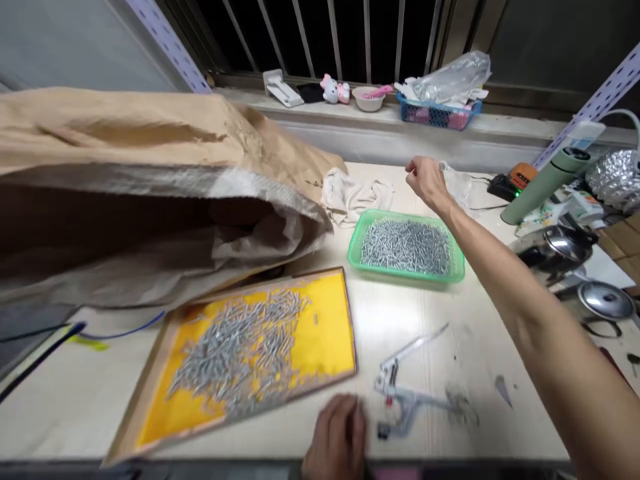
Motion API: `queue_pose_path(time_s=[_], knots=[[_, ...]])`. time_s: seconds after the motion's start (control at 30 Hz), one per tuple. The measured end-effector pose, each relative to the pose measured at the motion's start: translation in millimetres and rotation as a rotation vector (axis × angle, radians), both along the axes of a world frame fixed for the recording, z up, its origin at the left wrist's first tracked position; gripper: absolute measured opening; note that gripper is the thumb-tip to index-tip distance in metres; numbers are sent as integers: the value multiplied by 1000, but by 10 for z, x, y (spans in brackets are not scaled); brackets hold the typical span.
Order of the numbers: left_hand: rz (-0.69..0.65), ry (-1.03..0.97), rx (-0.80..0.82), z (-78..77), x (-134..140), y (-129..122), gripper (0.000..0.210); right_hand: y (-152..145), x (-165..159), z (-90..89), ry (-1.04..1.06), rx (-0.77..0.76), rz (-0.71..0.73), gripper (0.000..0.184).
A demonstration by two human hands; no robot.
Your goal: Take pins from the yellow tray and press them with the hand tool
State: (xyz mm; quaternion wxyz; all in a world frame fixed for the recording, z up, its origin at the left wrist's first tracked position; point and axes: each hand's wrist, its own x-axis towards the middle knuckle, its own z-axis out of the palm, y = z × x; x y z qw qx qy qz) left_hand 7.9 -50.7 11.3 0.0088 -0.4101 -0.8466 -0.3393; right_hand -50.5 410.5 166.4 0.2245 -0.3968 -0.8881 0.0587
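Inside the green basket (356,247), a spread of small metal parts (405,247); to the front left of the green basket, on a yellow-lined tray (327,313), a loose heap of silvery pins (225,340). Just beyond the green basket, right hand (425,177) at the end of an outstretched arm, with fingers curled inward; cannot tell of anything pinched there. In front of the green basket and a little left, left hand (335,437) with fingers bent and close together, blurred; cannot tell of any hold. Straight in front of the green basket, a metal hand tool (411,403), apart from both hands.

By the look of it, in the midst of work on loose metal pieces, with a far reach as the step in hand. Seems to call next for settling the right fingers on a definite spot behind the green basket, and for keeping the forearm clear of its right end.

Behind the green basket, a white cloth (353,193) on the left and a clear plastic bag (459,187) on the right; left of it, a gaping paper sack (200,127); well to its right, a green flask (545,188).
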Motion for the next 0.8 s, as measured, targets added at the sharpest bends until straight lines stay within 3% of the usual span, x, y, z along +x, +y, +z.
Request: queue_pose_path(time_s=[0.1, 0.27, 0.37, 0.5, 0.63, 0.8], knots=[[-22, 75, 69, 147, 0, 150, 16, -485, 252, 149, -90, -42, 52, 30], [-99, -51, 57, 296, -50, 206, 24, -1707, 1022, 323, -189, -53, 229, 29], [-107, -220, 53, 353, -120, 202, 25, -2365, 1602, 96, -336, -212, 316, 24], [-61, -699, -82, 483, -204, 315, 23, -2885, 2182, -457, -427, -245, 407, 19], [-56, -1003, -205, 596, -158, 463, 31, -3086, 2389, -803, -386, -163, 353, 23], [-88, -966, -290, 625, -66, 542, 26, -3156, 2400, -909, -333, -107, 272, 19]])
